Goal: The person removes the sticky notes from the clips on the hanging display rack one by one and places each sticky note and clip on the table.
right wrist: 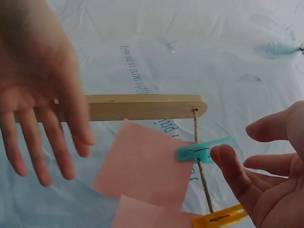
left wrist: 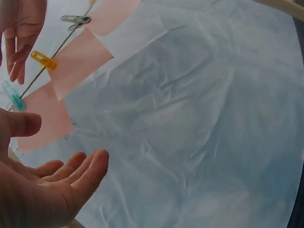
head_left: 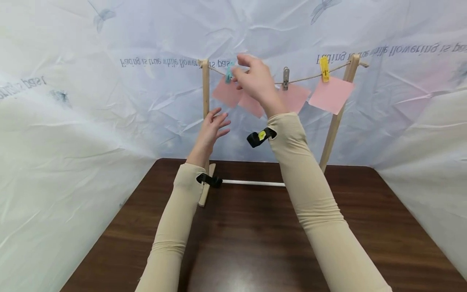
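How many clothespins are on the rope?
4, from left to right: teal clothespin, inner yellow clothespin (behind the right hand in the head view), grey clothespin, rightmost yellow clothespin.

The left arm point(head_left: 171, 231) and right arm point(head_left: 315, 194) reach up toward the far side. The left hand point(head_left: 210, 132), lower, has its fingers spread apart; the right hand point(head_left: 255, 79), raised higher, has loosely bent, parted fingers.

Head view: from my head, forward and down over both arms point(head_left: 313, 182) to the line point(head_left: 306, 78), farthest off. Left-wrist view: close behind my left hand point(left wrist: 50, 192), the line aslant at upper left. Right-wrist view: close beside my right hand point(right wrist: 273, 178), the left post point(right wrist: 142, 108) lying sideways. All three share the teal clip point(right wrist: 205, 150).
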Action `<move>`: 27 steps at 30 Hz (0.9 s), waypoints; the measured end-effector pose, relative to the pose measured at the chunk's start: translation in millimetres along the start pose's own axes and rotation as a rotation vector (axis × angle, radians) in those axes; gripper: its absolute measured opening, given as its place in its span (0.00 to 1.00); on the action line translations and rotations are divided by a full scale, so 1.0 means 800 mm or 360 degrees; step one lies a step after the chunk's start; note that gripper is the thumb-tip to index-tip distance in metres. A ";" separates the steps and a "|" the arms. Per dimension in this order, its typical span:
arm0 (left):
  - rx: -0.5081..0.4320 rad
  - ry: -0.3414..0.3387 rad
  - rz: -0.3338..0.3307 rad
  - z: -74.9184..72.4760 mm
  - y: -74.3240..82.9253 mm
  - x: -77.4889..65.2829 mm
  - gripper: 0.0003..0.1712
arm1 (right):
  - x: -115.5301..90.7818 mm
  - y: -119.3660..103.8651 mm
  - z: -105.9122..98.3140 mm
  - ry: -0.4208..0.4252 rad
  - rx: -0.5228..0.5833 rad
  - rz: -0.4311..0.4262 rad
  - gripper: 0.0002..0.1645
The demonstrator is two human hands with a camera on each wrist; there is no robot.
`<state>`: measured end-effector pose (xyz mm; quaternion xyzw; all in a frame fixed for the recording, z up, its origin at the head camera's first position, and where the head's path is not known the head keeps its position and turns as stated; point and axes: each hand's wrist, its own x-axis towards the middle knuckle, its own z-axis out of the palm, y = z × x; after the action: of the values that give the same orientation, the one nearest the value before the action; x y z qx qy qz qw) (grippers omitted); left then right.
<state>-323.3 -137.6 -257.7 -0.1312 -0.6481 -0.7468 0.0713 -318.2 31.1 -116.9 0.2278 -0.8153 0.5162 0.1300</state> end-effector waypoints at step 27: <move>-0.0513 0.0128 0.0109 0.022 0.001 0.023 0.06 | 0.013 0.004 0.021 0.0021 0.0097 -0.0051 0.27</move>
<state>-338.6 -119.4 -249.8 -0.1330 -0.5116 -0.8429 0.1006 -328.0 15.0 -121.8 0.2415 -0.7946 0.5400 0.1366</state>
